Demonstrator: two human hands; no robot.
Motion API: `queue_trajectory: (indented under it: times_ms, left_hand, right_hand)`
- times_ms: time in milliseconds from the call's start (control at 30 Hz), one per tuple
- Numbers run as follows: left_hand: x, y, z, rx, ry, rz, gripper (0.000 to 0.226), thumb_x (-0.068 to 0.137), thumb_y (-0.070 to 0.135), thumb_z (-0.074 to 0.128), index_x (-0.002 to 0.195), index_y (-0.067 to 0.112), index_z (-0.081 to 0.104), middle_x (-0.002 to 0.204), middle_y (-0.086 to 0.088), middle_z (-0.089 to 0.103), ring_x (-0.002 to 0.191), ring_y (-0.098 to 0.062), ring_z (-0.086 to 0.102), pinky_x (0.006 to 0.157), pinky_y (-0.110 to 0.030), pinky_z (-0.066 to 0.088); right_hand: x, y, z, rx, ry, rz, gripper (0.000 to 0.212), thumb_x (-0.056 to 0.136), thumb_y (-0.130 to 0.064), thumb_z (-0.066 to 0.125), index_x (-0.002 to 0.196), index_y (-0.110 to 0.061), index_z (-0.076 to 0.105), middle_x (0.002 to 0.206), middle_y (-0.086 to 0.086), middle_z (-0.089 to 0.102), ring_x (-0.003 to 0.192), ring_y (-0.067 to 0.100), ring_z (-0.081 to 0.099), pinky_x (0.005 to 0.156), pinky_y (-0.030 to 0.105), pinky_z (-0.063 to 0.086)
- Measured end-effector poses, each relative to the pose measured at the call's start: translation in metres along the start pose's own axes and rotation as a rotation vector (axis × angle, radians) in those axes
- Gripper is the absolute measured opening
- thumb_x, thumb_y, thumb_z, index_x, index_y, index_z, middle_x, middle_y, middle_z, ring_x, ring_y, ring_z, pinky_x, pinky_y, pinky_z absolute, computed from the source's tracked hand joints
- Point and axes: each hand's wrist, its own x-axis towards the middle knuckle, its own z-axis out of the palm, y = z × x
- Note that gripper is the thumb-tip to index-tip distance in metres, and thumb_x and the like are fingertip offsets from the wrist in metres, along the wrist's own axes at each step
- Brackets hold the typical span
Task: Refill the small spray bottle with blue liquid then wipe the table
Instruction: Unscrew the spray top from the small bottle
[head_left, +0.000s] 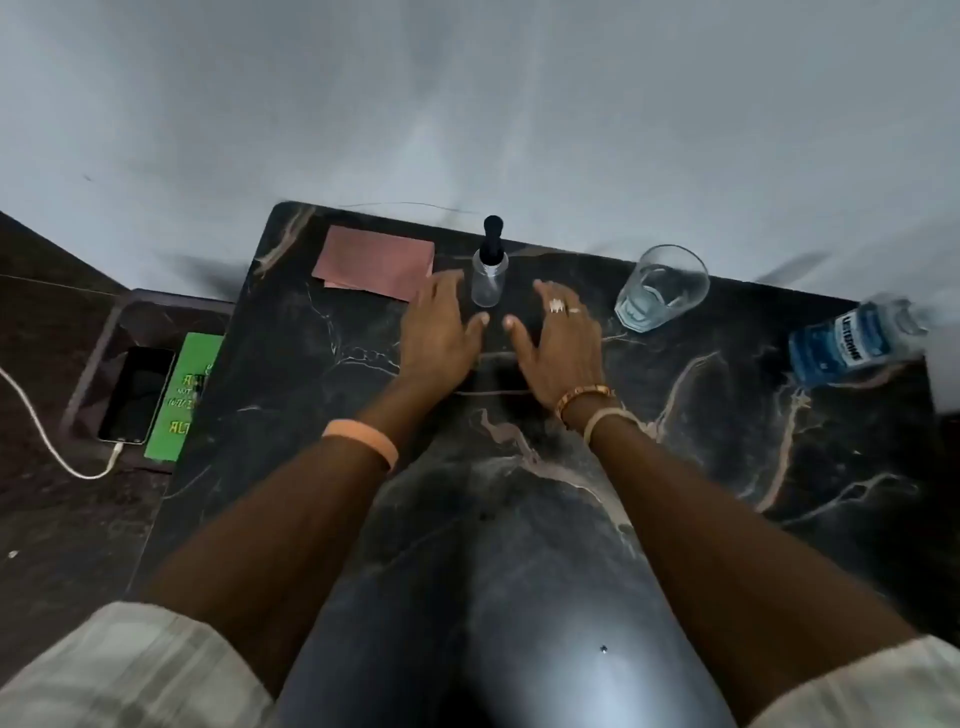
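A small clear spray bottle (489, 275) with a black spray top stands upright at the far middle of the dark marble table (727, 467). It looks empty. My left hand (440, 332) lies just left of it and my right hand (560, 343) just right of it, both with fingers spread, neither touching the bottle. A large bottle of blue liquid (852, 340) with a blue label stands at the table's far right edge. A pink cloth (375, 262) lies flat at the far left, beside my left hand's fingertips.
A clear glass (662, 288) with a little liquid stands right of my right hand. Off the table's left edge, a lower surface holds a phone (137, 395) on a white cable and a green card (187, 395). A pale wall rises behind the table.
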Motion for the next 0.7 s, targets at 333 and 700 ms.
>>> queue_trajectory:
  times_ms: [333,700]
  left_hand:
    - [0.034,-0.003,0.002,-0.274,-0.071,0.05,0.031,0.09,0.004,0.061,0.118,0.016,0.06,0.113,0.0,0.067,0.102,-0.017,0.064,0.09,-0.042,0.055]
    - [-0.045,0.072,0.029,-0.249,-0.175,0.26,0.043,0.086,0.004,0.066,0.126,0.017,0.06,0.113,0.0,0.07,0.1,-0.014,0.066,0.089,-0.035,0.055]
  right_hand:
    - [0.035,-0.026,0.011,0.343,-0.026,0.146,0.039,0.091,-0.034,0.063,0.125,-0.017,0.053,0.115,0.002,0.067,0.106,0.02,0.063,0.089,0.041,0.051]
    - [-0.071,0.029,-0.054,0.265,0.133,0.223,0.06,0.09,-0.049,0.06,0.136,-0.013,0.047,0.124,0.01,0.063,0.112,0.024,0.06,0.094,0.042,0.049]
